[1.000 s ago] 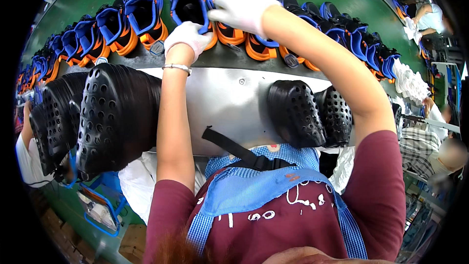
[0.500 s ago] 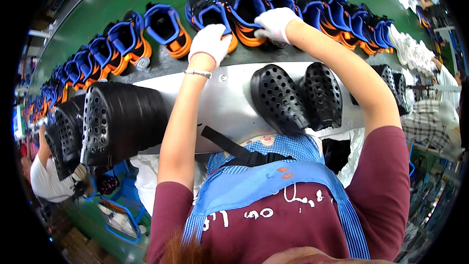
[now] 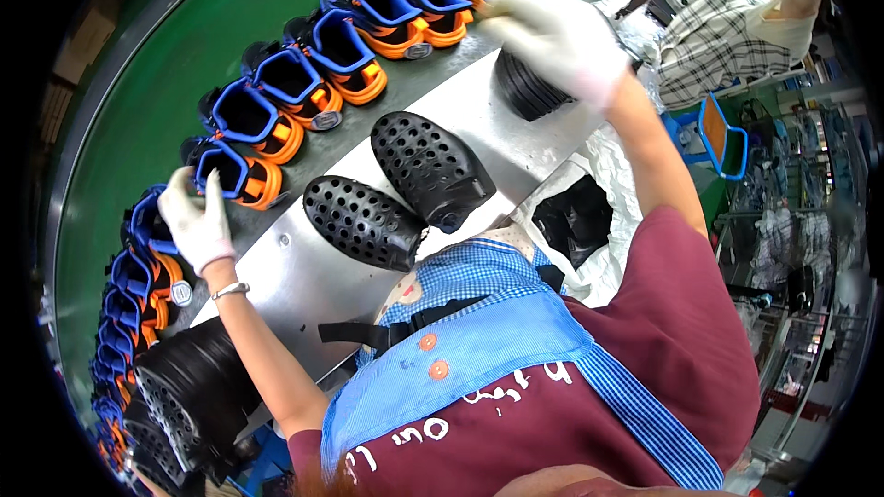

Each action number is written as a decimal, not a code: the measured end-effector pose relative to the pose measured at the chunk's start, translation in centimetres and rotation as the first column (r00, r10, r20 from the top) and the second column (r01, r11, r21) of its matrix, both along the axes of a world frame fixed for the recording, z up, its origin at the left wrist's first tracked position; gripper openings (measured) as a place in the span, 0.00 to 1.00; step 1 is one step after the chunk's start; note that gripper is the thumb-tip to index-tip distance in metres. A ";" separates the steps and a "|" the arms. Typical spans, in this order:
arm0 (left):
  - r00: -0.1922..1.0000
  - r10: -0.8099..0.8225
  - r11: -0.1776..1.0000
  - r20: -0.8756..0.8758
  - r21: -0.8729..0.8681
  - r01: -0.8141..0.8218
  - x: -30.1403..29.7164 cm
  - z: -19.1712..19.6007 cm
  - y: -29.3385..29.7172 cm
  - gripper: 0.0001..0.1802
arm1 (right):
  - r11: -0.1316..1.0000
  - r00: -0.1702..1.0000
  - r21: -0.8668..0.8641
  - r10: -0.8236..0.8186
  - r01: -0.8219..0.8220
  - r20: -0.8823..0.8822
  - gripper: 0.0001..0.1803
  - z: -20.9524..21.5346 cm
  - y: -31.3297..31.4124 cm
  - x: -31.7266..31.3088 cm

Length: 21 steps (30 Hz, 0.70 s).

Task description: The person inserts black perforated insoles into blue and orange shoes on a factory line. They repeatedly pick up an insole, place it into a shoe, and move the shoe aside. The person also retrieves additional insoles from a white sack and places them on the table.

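Note:
My left hand point(image 3: 196, 224), in a white glove, is beside a black, blue and orange sneaker point(image 3: 261, 182). Its thumb and fingers are spread, and one fingertip overlaps the shoe's collar; I cannot tell if it touches. At upper right my gloved right hand point(image 3: 562, 41) passes over a stack of black ribbed pieces point(image 3: 528, 90). Motion smears its fingers, so any grip is unclear. Between the hands, two black perforated shoe-shaped forms point(image 3: 361, 221) point(image 3: 431, 168) lie on the metal ledge in front of me.
The silver ledge point(image 3: 281, 262) runs diagonally past my apron. A curved row of similar sneakers point(image 3: 285, 78) stands along the green belt point(image 3: 120, 120). More black perforated forms point(image 3: 198, 382) are stacked at lower left. A white bag point(image 3: 612, 212) holds black pieces. Another person in plaid point(image 3: 718, 51) sits at upper right.
My view has turned, so the ledge now slants. Both hands have left the sneakers at the centre: the left toward sneakers further left, the right over the black stack.

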<state>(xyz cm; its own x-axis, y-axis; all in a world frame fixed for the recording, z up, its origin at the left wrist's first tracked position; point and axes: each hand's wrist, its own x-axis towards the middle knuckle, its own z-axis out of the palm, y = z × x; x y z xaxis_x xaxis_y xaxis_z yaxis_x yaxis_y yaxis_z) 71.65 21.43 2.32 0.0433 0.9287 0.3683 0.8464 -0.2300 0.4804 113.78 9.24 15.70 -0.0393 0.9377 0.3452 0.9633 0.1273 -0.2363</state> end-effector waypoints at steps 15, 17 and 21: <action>0.837 0.394 0.890 0.381 -0.387 -0.243 -6.5 -5.9 10.6 0.33 | 0.944 0.980 -0.267 -0.181 0.195 0.077 0.23 -3.1 -7.4 11.6; 0.800 0.422 0.874 0.425 -0.426 -0.235 -6.4 -5.8 10.9 0.34 | 0.928 0.978 -0.316 -0.165 0.198 0.129 0.24 -2.9 -7.2 12.0; 0.862 0.316 0.927 0.395 -0.323 -0.192 -4.1 -5.4 7.7 0.30 | 0.926 0.990 -0.349 -0.130 0.142 0.058 0.24 -2.2 -6.8 12.2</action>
